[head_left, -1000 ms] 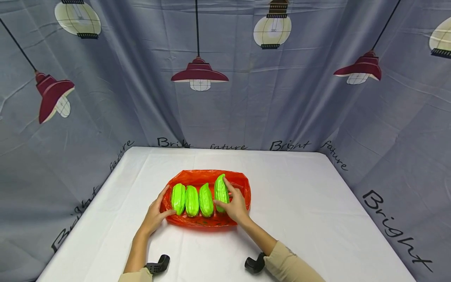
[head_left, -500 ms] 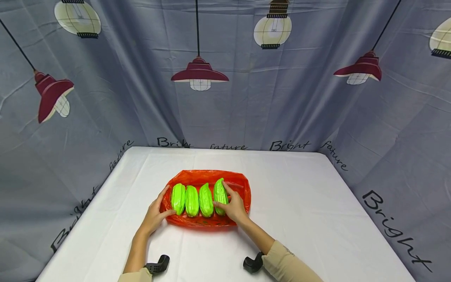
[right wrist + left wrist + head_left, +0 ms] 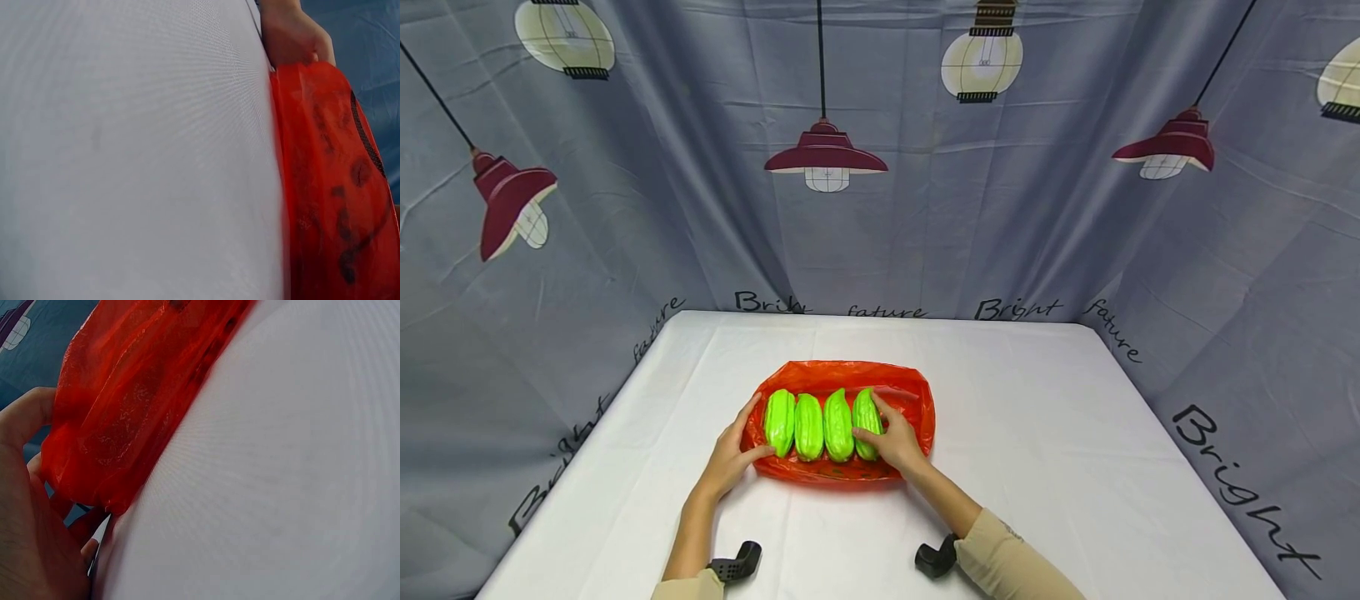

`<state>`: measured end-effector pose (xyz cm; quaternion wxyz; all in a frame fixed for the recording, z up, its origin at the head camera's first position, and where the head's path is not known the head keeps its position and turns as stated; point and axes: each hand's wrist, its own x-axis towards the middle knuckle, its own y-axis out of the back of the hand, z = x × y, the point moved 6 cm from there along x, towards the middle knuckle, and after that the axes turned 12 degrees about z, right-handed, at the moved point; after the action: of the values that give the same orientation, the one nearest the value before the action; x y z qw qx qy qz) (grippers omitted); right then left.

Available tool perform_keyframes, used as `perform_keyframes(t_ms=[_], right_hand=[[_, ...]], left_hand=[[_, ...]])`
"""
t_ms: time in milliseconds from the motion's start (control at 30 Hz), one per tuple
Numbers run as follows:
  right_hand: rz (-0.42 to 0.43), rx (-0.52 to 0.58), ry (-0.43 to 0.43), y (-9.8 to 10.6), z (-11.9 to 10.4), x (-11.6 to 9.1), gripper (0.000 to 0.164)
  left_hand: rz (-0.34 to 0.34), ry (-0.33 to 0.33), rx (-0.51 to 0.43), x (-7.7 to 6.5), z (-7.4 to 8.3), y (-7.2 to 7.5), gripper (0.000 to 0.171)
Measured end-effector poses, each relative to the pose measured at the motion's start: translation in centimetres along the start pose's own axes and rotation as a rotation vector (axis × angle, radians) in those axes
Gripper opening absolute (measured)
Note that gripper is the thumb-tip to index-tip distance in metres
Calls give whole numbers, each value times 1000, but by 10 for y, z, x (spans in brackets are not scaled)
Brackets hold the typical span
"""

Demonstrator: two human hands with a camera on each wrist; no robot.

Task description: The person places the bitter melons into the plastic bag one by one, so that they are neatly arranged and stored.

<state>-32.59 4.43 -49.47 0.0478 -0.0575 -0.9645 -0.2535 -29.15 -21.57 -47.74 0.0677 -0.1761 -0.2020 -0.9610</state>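
Note:
A red plastic bag lies spread on the table, its mouth facing up. Several bright green bitter melons lie side by side in it. At the bag's left end, my left hand grips the rim, thumb on the near side; the left wrist view shows the fingers around the crumpled red film. My right hand holds the rightmost bitter melon between thumb and fingers, beside the others. In the right wrist view the bag's side hides the right hand's grip; the left hand shows beyond.
A white cloth covers the table around the bag. Grey-blue curtains with printed lamps hang behind and at both sides. Black wrist devices sit on both forearms.
My right hand has lowered the rightmost bitter melon and drawn it slightly nearer and to the left, level with the others. The left hand has stayed on the bag's rim.

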Motion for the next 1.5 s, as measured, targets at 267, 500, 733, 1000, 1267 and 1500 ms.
perform_keyframes(t_ms=[267, 500, 733, 1000, 1267, 1500], right_hand=[[-27, -29, 10, -3, 0, -1, 71], [-26, -33, 8, -4, 2, -2, 71], [-28, -31, 13, -6, 3, -2, 72], [-32, -28, 25, -4, 1, -3, 71], [-39, -34, 34, -3, 1, -1, 73], [-39, -39, 31, -1, 1, -1, 75]], left_hand=[[10, -12, 6, -1, 3, 1, 79], [12, -12, 6, -2, 3, 1, 79], [10, -8, 12, -2, 3, 0, 79], [4, -14, -1, -2, 3, 0, 78], [9, -31, 5, -2, 1, -1, 79], [14, -44, 5, -2, 2, -1, 79]])
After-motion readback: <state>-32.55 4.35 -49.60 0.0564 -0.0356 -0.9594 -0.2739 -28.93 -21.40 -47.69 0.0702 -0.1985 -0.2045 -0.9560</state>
